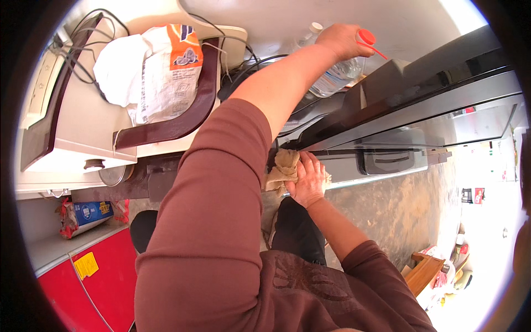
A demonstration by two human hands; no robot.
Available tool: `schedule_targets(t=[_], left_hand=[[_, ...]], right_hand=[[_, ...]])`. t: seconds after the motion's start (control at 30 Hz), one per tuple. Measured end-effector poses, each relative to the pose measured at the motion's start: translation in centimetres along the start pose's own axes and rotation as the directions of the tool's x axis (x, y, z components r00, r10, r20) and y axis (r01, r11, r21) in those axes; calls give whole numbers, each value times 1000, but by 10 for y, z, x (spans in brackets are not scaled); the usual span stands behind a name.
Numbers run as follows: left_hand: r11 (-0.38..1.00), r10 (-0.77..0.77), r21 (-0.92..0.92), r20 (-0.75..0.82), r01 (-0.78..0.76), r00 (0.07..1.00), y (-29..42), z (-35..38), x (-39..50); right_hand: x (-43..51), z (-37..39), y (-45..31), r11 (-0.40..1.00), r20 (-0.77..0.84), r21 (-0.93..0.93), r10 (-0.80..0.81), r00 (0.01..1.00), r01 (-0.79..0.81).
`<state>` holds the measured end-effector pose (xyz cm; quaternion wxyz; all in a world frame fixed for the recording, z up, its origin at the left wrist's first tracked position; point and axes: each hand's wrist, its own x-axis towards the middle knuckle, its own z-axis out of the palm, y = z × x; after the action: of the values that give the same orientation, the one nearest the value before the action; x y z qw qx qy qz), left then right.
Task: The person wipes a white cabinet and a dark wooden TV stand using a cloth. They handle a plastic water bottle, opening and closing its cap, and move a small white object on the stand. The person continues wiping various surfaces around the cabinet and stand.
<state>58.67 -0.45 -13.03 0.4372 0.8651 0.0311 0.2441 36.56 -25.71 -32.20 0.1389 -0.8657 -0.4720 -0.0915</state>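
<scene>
My left hand (342, 41) is closed around the upper part of a clear plastic bottle (334, 79) with a red cap (367, 36), behind the black appliance. A thin red strip sticks out beside the cap. Lower down, my right hand (308, 178) presses on a crumpled tan cloth (286, 168) at the near corner of the black appliance (406, 108), fingers spread over part of it. A second bottle with a white cap (316, 28) stands partly hidden behind my left hand.
On the left, a white plastic sack (166, 74) lies on a cream cabinet (91, 124) with dark trim. Black cables (89, 45) hang nearby. A blue packet (93, 211) rests above a red panel (91, 282). A wooden stool or bench (423, 274) stands at the lower right.
</scene>
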Motion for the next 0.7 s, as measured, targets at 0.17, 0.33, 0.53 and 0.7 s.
schedule_targets(t=[0.17, 0.33, 0.53, 0.7], left_hand=[[979, 158, 67, 340, -191, 927, -21, -6, 33], [965, 23, 237, 346, -111, 938, -12, -29, 37], [955, 283, 187, -352, -229, 892, -16, -25, -44], [943, -330, 131, 231, 307, 915, -33, 0, -116]], right_hand=[[0, 0, 0, 999, 8, 24, 21, 1000, -21], [-1, 0, -1, 1000, 10, 15, 27, 1000, -27], [0, -1, -2, 1000, 15, -1, 25, 1000, -25], [-1, 0, -2, 1000, -5, 8, 7, 1000, -7]])
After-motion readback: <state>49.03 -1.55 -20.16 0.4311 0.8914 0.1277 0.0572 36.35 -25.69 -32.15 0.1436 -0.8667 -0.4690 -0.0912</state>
